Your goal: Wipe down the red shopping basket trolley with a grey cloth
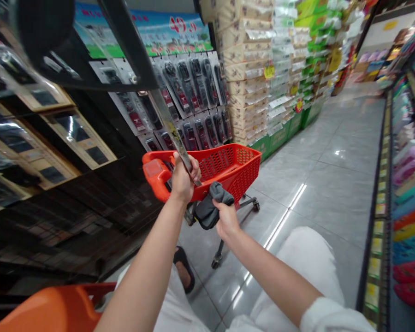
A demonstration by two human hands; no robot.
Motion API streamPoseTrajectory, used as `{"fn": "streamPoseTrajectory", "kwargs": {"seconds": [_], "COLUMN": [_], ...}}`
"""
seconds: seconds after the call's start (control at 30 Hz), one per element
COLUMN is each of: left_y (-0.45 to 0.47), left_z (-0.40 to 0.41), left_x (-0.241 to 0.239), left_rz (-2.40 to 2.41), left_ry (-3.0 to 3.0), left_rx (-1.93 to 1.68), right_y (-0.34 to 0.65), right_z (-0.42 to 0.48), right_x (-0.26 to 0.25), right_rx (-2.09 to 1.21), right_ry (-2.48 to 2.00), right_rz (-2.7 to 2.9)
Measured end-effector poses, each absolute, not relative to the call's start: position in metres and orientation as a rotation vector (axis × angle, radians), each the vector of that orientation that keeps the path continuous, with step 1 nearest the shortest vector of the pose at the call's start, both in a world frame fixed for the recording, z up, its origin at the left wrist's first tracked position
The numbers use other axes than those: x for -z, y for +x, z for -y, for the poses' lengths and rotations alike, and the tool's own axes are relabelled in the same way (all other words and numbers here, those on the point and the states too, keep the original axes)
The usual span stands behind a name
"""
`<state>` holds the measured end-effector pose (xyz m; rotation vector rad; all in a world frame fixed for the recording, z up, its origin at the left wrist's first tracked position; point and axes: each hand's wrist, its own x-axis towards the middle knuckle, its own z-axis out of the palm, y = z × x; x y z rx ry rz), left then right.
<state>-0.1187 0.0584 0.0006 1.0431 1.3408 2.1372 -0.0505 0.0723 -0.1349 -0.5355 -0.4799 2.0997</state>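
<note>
My left hand (184, 179) is closed round the lower end of a long, flat, greyish strip (169, 121) with yellowish marks. The strip slants up and to the left, where a large dark frame (129, 46) fills the top corner; whether the two are joined I cannot tell. A bunched dark grey cloth (209, 211) is pinched in my right hand (227, 218), below and to the right of the left one. Just beyond both hands stands a red plastic shopping cart (240, 177) with perforated basket walls.
Blister-packed goods (197, 80) hang on a rack behind the cart. Stacked boxes (247, 78) line the aisle further along. On the right, a shelf holds colourful slippers (413, 235). An orange plastic object (51, 311) sits at the lower left. Grey tiles (332, 184) cover the floor.
</note>
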Motion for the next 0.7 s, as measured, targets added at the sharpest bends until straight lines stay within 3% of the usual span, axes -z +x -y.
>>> {"fn": "streamPoseTrajectory", "kwargs": {"seconds": [0.4,0.7], "left_y": [-0.122,-0.125], "left_z": [-0.046,-0.040], "left_x": [-0.002,0.000], "left_rz": [-1.346,-1.336], "left_ry": [1.047,1.061], "left_rx": [-2.060,-2.029], "right_y": [-0.061,-0.048], "right_z": [-0.067,-0.049], "right_x": [0.086,0.106], "right_rx": [-1.998,-1.763], "right_ry": [-0.408,-0.365], "right_rz": [0.589,0.856]}}
